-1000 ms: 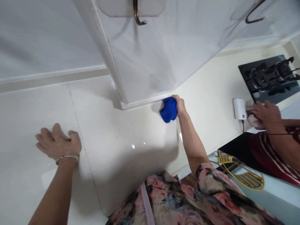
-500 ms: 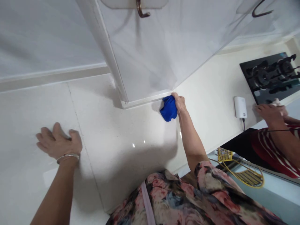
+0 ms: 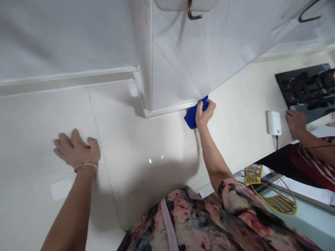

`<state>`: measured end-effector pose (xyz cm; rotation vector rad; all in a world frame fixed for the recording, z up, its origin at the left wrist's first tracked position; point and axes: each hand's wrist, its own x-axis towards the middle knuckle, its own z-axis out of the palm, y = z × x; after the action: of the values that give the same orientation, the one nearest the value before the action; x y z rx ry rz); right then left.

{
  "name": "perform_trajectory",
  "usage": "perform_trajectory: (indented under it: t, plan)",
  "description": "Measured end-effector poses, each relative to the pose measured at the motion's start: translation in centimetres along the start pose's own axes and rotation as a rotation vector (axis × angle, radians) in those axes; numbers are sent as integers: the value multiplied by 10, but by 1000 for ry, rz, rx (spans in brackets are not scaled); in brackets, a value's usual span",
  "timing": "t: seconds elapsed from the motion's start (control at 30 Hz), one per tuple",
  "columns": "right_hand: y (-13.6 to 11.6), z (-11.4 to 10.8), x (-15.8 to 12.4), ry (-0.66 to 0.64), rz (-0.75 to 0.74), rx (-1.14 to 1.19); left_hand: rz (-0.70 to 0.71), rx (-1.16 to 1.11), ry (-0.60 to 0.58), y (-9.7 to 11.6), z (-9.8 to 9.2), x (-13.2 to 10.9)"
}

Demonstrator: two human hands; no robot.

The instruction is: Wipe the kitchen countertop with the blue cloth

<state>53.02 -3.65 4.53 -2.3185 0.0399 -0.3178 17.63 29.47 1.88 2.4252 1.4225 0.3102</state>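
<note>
Wiping seems partway. A soft, crumpled blue cloth (image 3: pixel 192 116) is gripped in the right hand (image 3: pixel 205 114), thumb and fingers bunched, against the base of the smooth white wall (image 3: pixel 180 69). On the glossy pale tabletop (image 3: pixel 125 139) a few dark specks are left; finished areas cannot be told. The left hand (image 3: pixel 78 150) is spread, palm down.

The cloth (image 3: pixel 191 117) looks matt, the countertop (image 3: pixel 125 136) smooth and glossy.
</note>
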Motion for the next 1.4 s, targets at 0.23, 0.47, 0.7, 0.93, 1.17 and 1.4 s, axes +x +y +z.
perform_trajectory:
  t: [0.23,0.47,0.7,0.93,1.17,1.4]
  plan:
    - [-7,20,-28,8,-86,-112,14,7,20,-6,4,0]
    - [-35,62,-104,-181,-285,-90,26,-31,25,-4,4,-2]
    - [-58,69,-126,-314,-359,-207,23,-83,-2,-1,1,0]
    - [-65,78,-134,-412,-740,-290,30,-67,23,-5,7,2]
    - [-29,54,-82,-386,-1020,-287,-15,-40,37,2,0,0]
    - [14,25,-38,-135,-731,-402,1,-116,19,-1,1,3]
